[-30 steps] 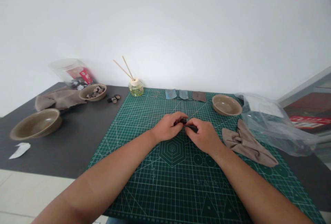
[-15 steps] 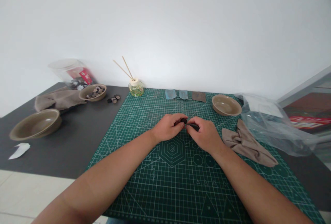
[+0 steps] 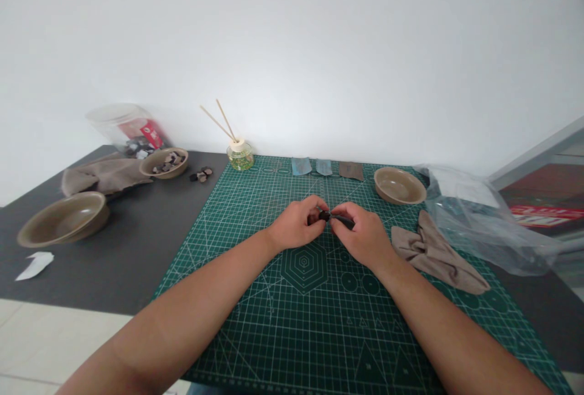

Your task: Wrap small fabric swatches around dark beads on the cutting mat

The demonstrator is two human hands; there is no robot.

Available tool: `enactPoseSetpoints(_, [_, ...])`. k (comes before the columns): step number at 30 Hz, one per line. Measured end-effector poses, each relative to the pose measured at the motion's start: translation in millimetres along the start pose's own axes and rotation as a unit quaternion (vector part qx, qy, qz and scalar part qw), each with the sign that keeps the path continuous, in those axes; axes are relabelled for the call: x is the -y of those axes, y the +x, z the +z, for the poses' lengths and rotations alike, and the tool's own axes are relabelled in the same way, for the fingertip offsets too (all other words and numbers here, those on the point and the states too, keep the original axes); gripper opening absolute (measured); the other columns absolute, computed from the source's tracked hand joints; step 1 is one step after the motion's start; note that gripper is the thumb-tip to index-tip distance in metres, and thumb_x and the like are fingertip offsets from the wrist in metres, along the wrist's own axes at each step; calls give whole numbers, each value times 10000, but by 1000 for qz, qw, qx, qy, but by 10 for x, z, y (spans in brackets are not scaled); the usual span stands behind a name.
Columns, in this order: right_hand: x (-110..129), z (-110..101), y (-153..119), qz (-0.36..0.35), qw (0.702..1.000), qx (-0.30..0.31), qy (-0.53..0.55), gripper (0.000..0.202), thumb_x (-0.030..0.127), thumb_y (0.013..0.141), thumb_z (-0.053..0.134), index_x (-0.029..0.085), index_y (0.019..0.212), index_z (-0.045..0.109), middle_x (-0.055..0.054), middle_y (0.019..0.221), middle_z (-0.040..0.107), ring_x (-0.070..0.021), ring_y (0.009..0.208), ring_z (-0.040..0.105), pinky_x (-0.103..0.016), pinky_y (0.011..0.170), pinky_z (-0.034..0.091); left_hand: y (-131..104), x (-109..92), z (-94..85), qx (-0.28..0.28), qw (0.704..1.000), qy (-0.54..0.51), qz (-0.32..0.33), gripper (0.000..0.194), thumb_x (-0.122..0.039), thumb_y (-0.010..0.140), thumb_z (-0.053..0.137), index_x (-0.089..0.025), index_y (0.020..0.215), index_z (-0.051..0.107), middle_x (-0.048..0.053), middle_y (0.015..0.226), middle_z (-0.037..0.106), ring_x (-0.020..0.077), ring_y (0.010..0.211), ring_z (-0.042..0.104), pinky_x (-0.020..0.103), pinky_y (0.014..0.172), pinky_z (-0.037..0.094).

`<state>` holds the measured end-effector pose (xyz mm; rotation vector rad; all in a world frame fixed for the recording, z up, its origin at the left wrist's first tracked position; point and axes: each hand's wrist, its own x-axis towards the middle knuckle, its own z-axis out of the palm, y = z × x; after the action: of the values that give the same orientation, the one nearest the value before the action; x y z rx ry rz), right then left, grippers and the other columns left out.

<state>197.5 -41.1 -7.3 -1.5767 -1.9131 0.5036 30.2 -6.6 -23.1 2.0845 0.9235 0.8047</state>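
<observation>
Between the thumb and fingers of my left hand [image 3: 296, 224] is a small, dark, rounded piece [image 3: 324, 215]; its kind is not clear. My right hand [image 3: 365, 234] grips a slim dark-handled tool [image 3: 345, 223], whose thin tip points left and meets the dark piece. Whether that tip is a blade I cannot make out. Both hands are close together over the middle of the green cutting mat [image 3: 292, 322]. The fingers partly cover the piece and the tool.
Right of my hands are a brown bowl [image 3: 399, 187], a crumpled brown cloth [image 3: 440, 255] and a clear plastic bag [image 3: 483, 230]. Several cloth patches [image 3: 350, 170] lie behind, near a reed diffuser [image 3: 239, 155]. Leftward are a larger bowl [image 3: 64, 221] and a bowl of dark pieces [image 3: 185, 154].
My left fingers have opened slightly around the dark piece, so more of it shows. My right hand has shifted a little, and the tool's tip is now more visible.
</observation>
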Motion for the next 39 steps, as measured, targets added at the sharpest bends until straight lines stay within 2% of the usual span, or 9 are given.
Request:
enactPoseSetpoints(8, [-2,6,-5,-5,1000,9,1,158,244,765,528,198,878,628,-21,801,694,-171,721,633,-283,646,435,16,-10,-3,4,1000,19,13,228,-141,735,515,-146,948,596,-30,623,548,83,547,503,201,522,384])
enactPoseSetpoints(14, [-6,13,1,-7,1000,8,-4,155,243,758,523,199,855,635,-25,787,694,-172,709,632,-282,643,436,11,-2,6,0,1000,21,8,320,-145,738,519,-145,1056,552,-44,593,544,87,534,506,202,517,393])
enactPoseSetpoints(22, [-14,9,6,-6,1000,8,-11,148,251,762,516,202,835,635,-22,764,690,-172,690,624,-284,629,423,16,-2,6,6,1000,16,2,210,-154,744,535,-154,944,599,-14,674,594,95,595,550,207,554,436])
enactPoseSetpoints(39, [-31,11,15,-7,1000,16,-23,151,261,776,515,211,823,649,-13,748,689,-176,699,627,-282,637,420,17,3,1,22,999,23,18,210,-165,759,546,-157,956,617,-2,703,613,104,630,560,218,585,447])
